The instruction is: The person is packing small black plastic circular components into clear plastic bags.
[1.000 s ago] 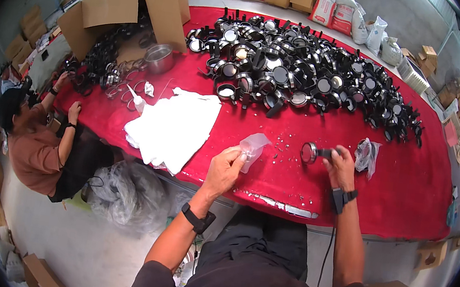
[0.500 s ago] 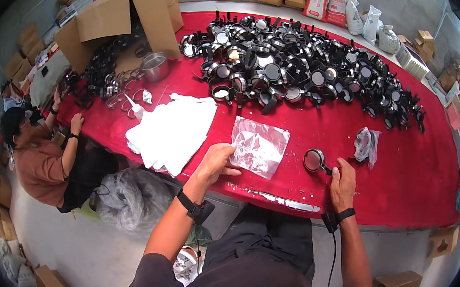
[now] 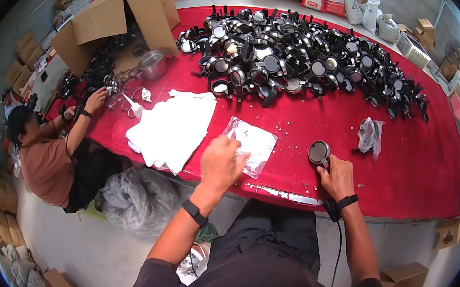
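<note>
Bagging step: L hand pinching clear plastic bag, flat on red worktop just ahead. R hand wrapped round magnifier handle (lens up). Next, probably: open bag mouth, slide magnifier in.

Bright even light, sharp, fisheye-bent edges
</note>
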